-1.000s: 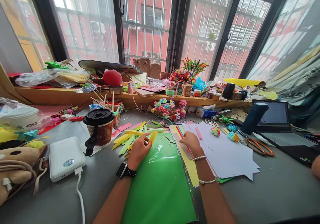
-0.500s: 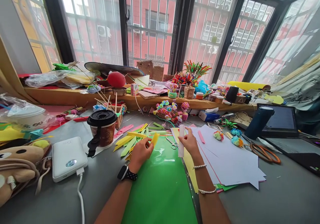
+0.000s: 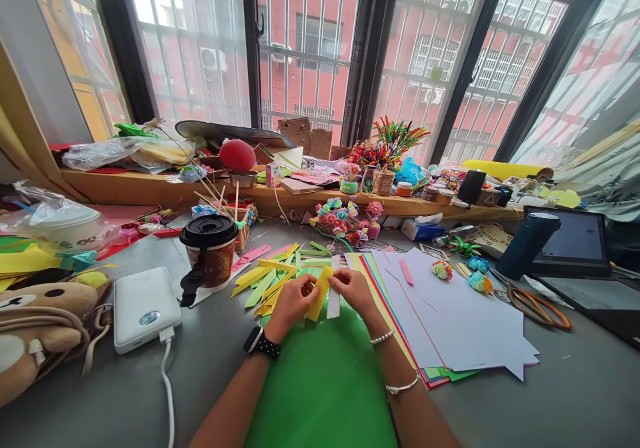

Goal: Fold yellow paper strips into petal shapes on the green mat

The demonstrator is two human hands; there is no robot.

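My left hand [image 3: 294, 305], with a black watch at the wrist, pinches a yellow paper strip [image 3: 319, 296] held up at a slant. Close beside it, my right hand [image 3: 356, 293] grips a white strip [image 3: 334, 307] that hangs upright between the two hands. The fingers of my right hand come near the top of the yellow strip; whether they touch it I cannot tell. Both hands are above a glossy green sheet [image 3: 325, 381]. Just past my left hand lies a loose pile of yellow, green and pink paper strips [image 3: 270, 279].
White paper sheets [image 3: 460, 321] spread to the right over coloured ones. A lidded coffee cup [image 3: 209, 251] and a white power bank [image 3: 147, 308] with cable stand left. Behind are crocheted flowers [image 3: 336, 218]; at right, a dark bottle [image 3: 528, 245] and a laptop [image 3: 575, 248].
My right hand has moved left with the white strip, bringing it beside the yellow one. My left hand has shifted slightly right. The scissors seen between the hands are now hidden.
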